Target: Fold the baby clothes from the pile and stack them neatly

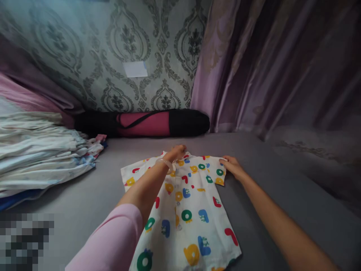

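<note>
A small white short-sleeved shirt (194, 203) with red, green, blue and yellow prints lies spread flat, front side up, its collar toward the wall. My left hand (178, 151) is closed at the collar, and a pale bangle circles that wrist. At the end of the right-hand sleeve, my right hand (231, 165) pinches the fabric edge between thumb and fingers. My left forearm, in a pink sleeve, crosses over the shirt's left part and hides some of it.
Folded, layered light fabrics (42, 154) are heaped at the left. A black and dark pink long bag (146, 124) lies along the patterned wall. Purple curtains (239, 64) hang at the right above the grey surface (270, 162).
</note>
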The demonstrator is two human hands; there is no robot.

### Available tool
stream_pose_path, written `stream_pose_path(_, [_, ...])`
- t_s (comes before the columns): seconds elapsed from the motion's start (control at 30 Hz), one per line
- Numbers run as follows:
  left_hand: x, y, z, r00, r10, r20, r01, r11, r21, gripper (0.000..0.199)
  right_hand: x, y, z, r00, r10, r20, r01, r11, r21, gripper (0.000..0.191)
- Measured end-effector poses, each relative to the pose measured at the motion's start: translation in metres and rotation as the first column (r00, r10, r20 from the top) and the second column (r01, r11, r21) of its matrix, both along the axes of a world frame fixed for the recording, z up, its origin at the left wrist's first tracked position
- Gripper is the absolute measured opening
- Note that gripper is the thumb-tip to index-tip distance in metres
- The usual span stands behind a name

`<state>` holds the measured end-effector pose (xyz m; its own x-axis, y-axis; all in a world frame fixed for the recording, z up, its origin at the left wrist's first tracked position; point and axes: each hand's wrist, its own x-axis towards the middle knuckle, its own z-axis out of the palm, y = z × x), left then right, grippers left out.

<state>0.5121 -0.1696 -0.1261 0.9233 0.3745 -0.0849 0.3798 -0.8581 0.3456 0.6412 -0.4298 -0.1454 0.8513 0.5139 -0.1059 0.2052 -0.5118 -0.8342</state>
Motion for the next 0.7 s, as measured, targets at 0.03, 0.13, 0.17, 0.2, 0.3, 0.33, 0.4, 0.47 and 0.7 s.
stream_pose_path(0.03, [0.003, -0.002, -0.002, 1.0, 0.002, -0.002, -0.002, 1.0, -0.002, 0.035, -0.003, 0.003, -0.002, 0.998, -0.039, 0.042, 0.04, 0.999, -0.019, 0.021])
stream_pose_path(0.13, [0.004, -0.004, -0.007, 0.999, 0.041, 0.019, -0.041, 0.999, 0.009, 0.026, -0.014, 0.012, -0.003, 0.966, -0.096, 0.24, 0.121, 0.988, -0.092, 0.027])
stream_pose_path(0.17, [0.002, -0.005, -0.009, 0.998, 0.058, 0.041, -0.059, 0.998, 0.022, 0.024, -0.018, 0.013, -0.002, 0.943, -0.094, 0.32, 0.138, 0.983, -0.118, 0.029])
stream_pose_path(0.2, [0.001, -0.006, -0.01, 0.995, 0.076, 0.068, -0.078, 0.996, 0.039, 0.023, -0.022, 0.014, -0.001, 0.918, -0.077, 0.39, 0.146, 0.978, -0.149, 0.031])
stream_pose_path(0.3, [-0.006, -0.012, -0.016, 0.982, 0.125, 0.143, -0.138, 0.987, 0.087, 0.024, -0.034, 0.011, 0.003, 0.862, 0.039, 0.505, 0.148, 0.934, -0.324, 0.033])
stream_pose_path(0.33, [-0.009, -0.015, -0.018, 0.978, 0.136, 0.159, -0.153, 0.983, 0.1, 0.025, -0.037, 0.009, 0.004, 0.848, 0.094, 0.522, 0.151, 0.901, -0.407, 0.033])
stream_pose_path(0.4, [-0.012, -0.02, -0.023, 0.972, 0.15, 0.182, -0.174, 0.977, 0.127, 0.025, -0.043, 0.006, 0.005, 0.824, 0.19, 0.533, 0.164, 0.821, -0.547, 0.034])
stream_pose_path(0.47, [-0.014, -0.024, -0.028, 0.969, 0.15, 0.196, -0.181, 0.972, 0.153, 0.024, -0.047, 0.005, 0.005, 0.808, 0.235, 0.54, 0.192, 0.762, -0.619, 0.033])
stream_pose_path(0.7, [-0.017, -0.025, -0.031, 0.97, 0.124, 0.211, -0.175, 0.955, 0.241, 0.023, -0.042, 0.004, 0.008, 0.841, 0.113, 0.53, 0.288, 0.735, -0.613, 0.035])
